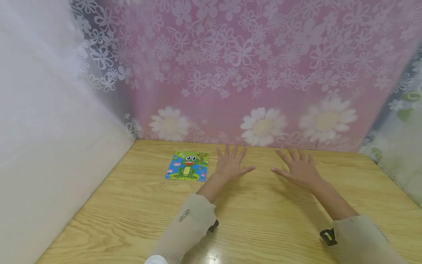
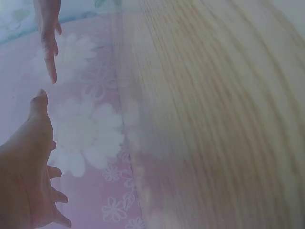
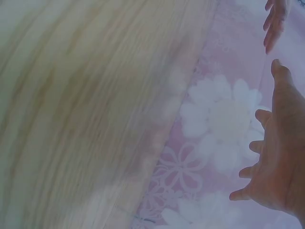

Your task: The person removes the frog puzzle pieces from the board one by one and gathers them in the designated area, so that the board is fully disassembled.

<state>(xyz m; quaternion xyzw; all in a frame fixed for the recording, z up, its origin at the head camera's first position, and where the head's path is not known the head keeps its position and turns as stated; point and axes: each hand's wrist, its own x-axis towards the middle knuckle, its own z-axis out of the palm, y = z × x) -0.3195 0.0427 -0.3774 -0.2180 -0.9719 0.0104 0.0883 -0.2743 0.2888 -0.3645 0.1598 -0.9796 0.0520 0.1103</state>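
Observation:
Both hands are held out over the wooden table with fingers spread and nothing in them. In the head view my left hand [image 1: 229,164] is just right of a square picture card [image 1: 186,167], which shows a green frog on a blue ground. My right hand [image 1: 300,169] is farther right, its thumb pointing toward the left thumb across a gap. The left wrist view has the left hand [image 2: 28,162] at its left edge, the other hand's fingers above it. At the right edge of the right wrist view, the right hand [image 3: 281,152] has its fingers apart.
The wood-grain table [image 1: 132,220] runs back to a pink curtain [image 1: 211,73] printed with white flowers. A pale white wall or sheet [image 1: 49,128] stands along the left, and a flowered curtain [image 1: 405,146] borders the right side.

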